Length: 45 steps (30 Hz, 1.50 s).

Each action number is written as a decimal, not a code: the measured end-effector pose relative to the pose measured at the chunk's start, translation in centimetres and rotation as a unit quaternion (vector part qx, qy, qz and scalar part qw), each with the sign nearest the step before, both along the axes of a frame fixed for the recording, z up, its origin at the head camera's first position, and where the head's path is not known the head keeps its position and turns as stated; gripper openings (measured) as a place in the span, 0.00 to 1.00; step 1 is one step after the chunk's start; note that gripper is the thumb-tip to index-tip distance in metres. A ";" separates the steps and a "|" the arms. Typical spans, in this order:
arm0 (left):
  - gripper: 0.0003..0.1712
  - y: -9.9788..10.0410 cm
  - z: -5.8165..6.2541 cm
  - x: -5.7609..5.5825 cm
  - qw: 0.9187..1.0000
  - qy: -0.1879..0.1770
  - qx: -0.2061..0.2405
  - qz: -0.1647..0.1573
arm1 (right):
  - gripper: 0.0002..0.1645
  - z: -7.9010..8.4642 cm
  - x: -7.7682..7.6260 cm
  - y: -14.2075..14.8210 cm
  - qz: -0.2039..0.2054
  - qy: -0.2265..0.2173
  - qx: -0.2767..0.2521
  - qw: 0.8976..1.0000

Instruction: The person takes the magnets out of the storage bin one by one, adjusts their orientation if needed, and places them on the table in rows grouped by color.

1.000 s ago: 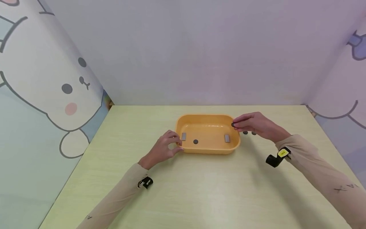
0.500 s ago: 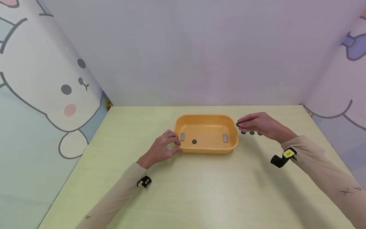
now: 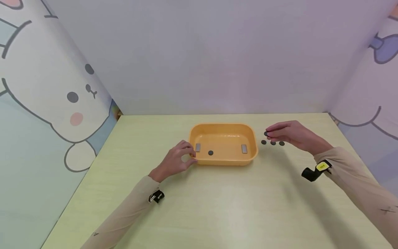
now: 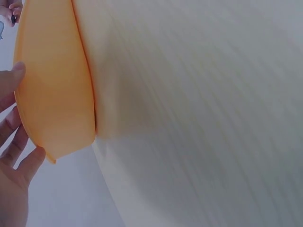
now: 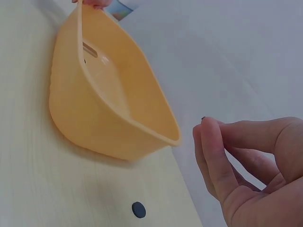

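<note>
My left hand (image 3: 174,162) grips the left end of an orange plastic basin (image 3: 225,162), with fingers over the rim and thumb at the near corner. In the left wrist view, the fingertips sit right on the basin's rim (image 4: 19,101). Beyond the basin's right end, my right hand (image 3: 292,136) pinches a small black disc (image 3: 266,133) above the table; in the right wrist view only a dark sliver shows past the fingertips. Inside the basin lie one black disc (image 3: 210,153) and two grey rectangular pieces, one left (image 3: 198,147) and one right (image 3: 244,148).
Below the right hand, three black discs lie in a row on the table, the nearest disc (image 3: 263,142) close to the basin. The pale wooden table (image 3: 217,207) ends at a plain wall (image 3: 224,62) behind. Printed cartoon panels (image 3: 40,86) stand on both sides.
My right hand has moved right with the black disc, from the basin's right rim to outside it. More of the disc row shows beneath it. The left hand keeps its grip.
</note>
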<state>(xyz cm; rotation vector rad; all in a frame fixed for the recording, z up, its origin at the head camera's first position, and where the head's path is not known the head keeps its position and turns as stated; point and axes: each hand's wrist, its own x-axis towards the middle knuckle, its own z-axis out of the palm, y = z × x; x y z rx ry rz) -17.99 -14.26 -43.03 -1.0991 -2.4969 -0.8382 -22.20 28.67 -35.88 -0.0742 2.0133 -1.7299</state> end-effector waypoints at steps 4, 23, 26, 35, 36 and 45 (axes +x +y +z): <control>0.08 0.0 0.1 0.0 1.000 -0.006 0.001 0.005 | 0.21 -0.1 0.0 0.6 -0.007 -0.002 0.000 1.000; 0.09 0.2 0.2 0.1 1.000 -0.006 0.015 -0.001 | 0.12 -0.4 0.2 3.9 -0.034 -0.011 -0.024 0.999; 0.09 0.2 0.2 0.1 1.000 -0.001 0.019 -0.002 | 0.12 -0.4 0.2 4.3 -0.035 -0.010 -0.022 0.999; 0.09 0.1 0.3 0.3 1.000 -0.007 0.018 0.001 | 0.10 -1.0 0.3 5.9 -0.039 -0.017 -0.053 0.998; 0.09 0.1 0.3 0.3 1.000 -0.008 0.018 0.002 | 0.10 -1.2 0.2 6.1 -0.039 -0.018 -0.059 0.997; 0.09 0.1 0.0 0.1 1.000 -0.003 0.025 -0.003 | 0.12 -2.2 0.2 7.8 -0.030 -0.016 -0.077 0.996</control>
